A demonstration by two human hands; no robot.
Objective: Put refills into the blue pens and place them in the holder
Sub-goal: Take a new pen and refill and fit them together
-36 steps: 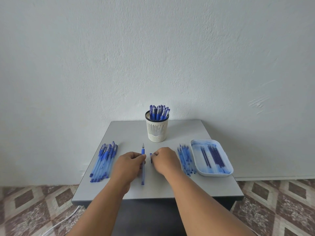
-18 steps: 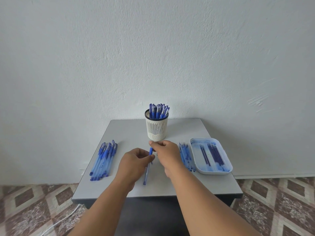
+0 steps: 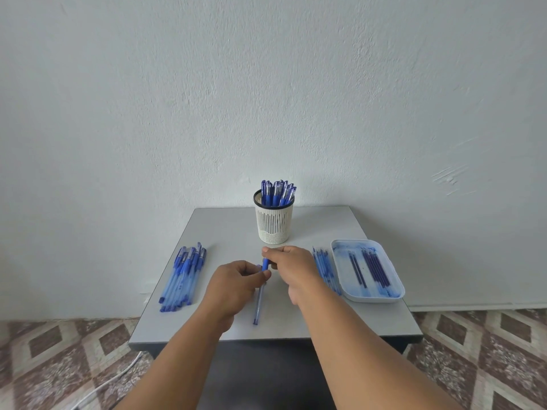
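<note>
Over the middle of the grey table (image 3: 231, 229) I hold one blue pen (image 3: 260, 303), tip end away from me. My left hand (image 3: 236, 282) grips its barrel near the grip section. My right hand (image 3: 291, 266) pinches the pen's blue front end (image 3: 265, 263). The white slotted holder (image 3: 273, 223) stands just behind my hands, with several capped blue pens (image 3: 278, 192) upright in it. A pile of blue pens (image 3: 185, 275) lies at the left. Loose refills lie in a white tray (image 3: 393, 287) at the right.
A row of clear blue pen barrels (image 3: 325, 267) lies between my right hand and the tray. The table stands against a pale wall. A white cable (image 3: 97, 389) runs over the patterned floor tiles at the lower left.
The pen has been lifted off the table and tilted. My right hand moved from beside it to its front end, bringing the small blue piece onto the pen.
</note>
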